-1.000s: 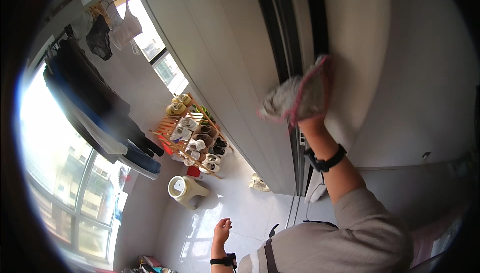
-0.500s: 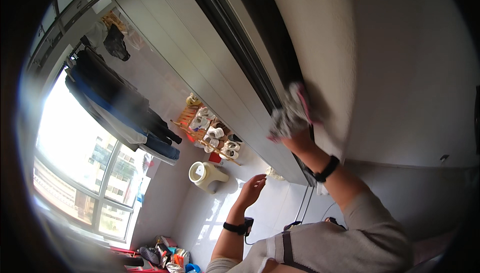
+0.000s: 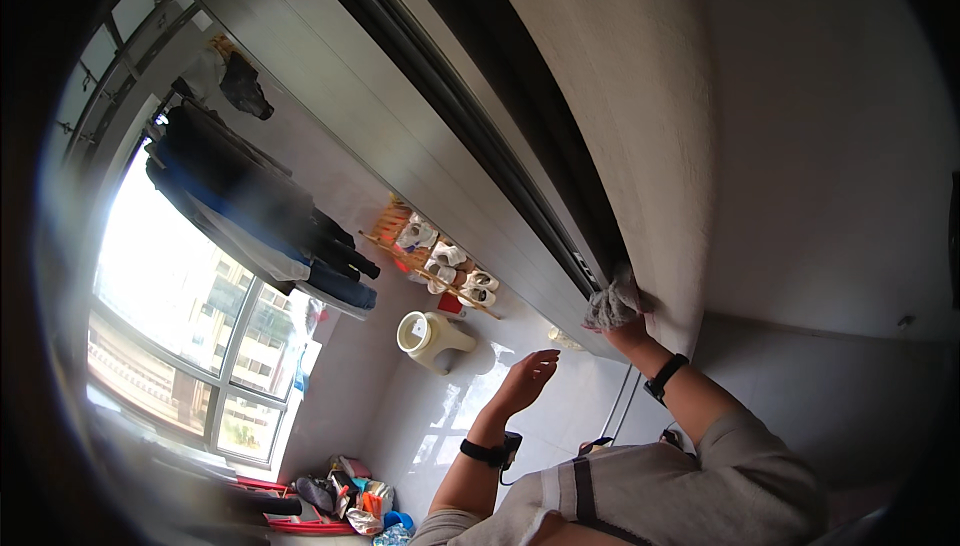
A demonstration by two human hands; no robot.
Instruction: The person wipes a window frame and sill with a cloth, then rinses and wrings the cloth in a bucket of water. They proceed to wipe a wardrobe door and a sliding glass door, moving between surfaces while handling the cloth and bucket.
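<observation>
My right hand (image 3: 626, 335) grips a crumpled grey cleaning cloth (image 3: 612, 306) with pinkish edges. The cloth is pressed against the dark door frame (image 3: 545, 111), low down where the frame meets the pale textured wall (image 3: 650, 146). The cloth covers most of my right fingers. My left hand (image 3: 527, 382) hangs in the air over the tiled floor, its fingers stretched out and nothing in them. Black bands sit on both wrists.
Left of the frame runs a grey panel (image 3: 400, 156). Beyond it stand a wooden shoe rack (image 3: 385, 236) and a cream plastic tub (image 3: 435, 344). Dark clothes (image 3: 230, 176) hang by a bright window (image 3: 170, 286). Assorted items lie in a red-edged container (image 3: 315, 526) at lower left.
My right hand and the cloth have moved down along the door frame, toward my body. My left hand stays raised and empty, and the whole view has shifted slightly.
</observation>
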